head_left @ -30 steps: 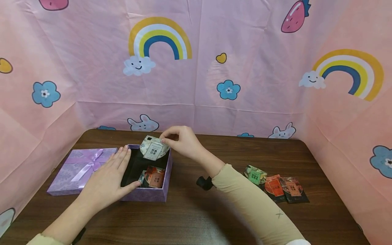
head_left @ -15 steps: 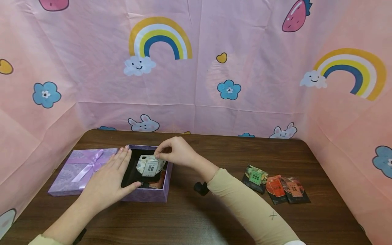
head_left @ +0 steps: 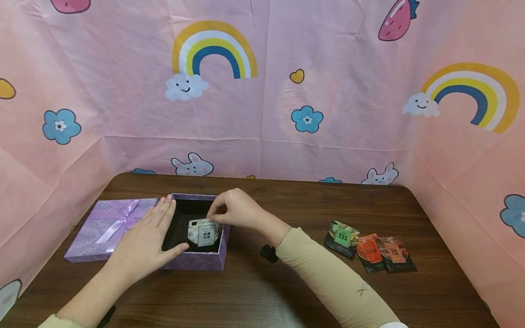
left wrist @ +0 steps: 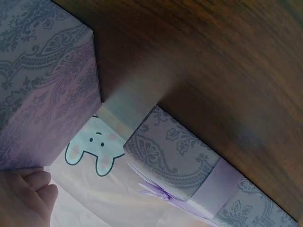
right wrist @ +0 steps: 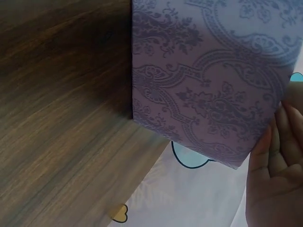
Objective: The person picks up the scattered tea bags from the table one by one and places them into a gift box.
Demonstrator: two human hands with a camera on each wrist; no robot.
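Observation:
In the head view my right hand point(head_left: 238, 207) reaches over the right wall of a purple patterned gift box point(head_left: 205, 261). Thumb and forefinger pinch the top edge of a pale tea sachet point(head_left: 206, 234) with a grey-white label, low inside the box's front right part. It covers most of the reddish sachet beneath. My left hand point(head_left: 145, 241) lies with straight fingers along the box's left rim, its thumb at the front corner. The left wrist view shows curled-looking fingertips point(left wrist: 40, 187) at the box edge; in the right wrist view the box wall hides the sachet.
Left of the box lies its lid point(head_left: 88, 239) with a lilac ribbon bow. On the table's right side are a green-labelled sachet point(head_left: 342, 237), an orange one point(head_left: 371, 253) and a reddish-brown one point(head_left: 397, 255). A printed pink cloth point(head_left: 283, 161) walls the table's back and sides.
My right hand has lowered the pale sachet from above the box's back rim down and forward into its front right part, over the reddish sachet. My left hand has stayed put.

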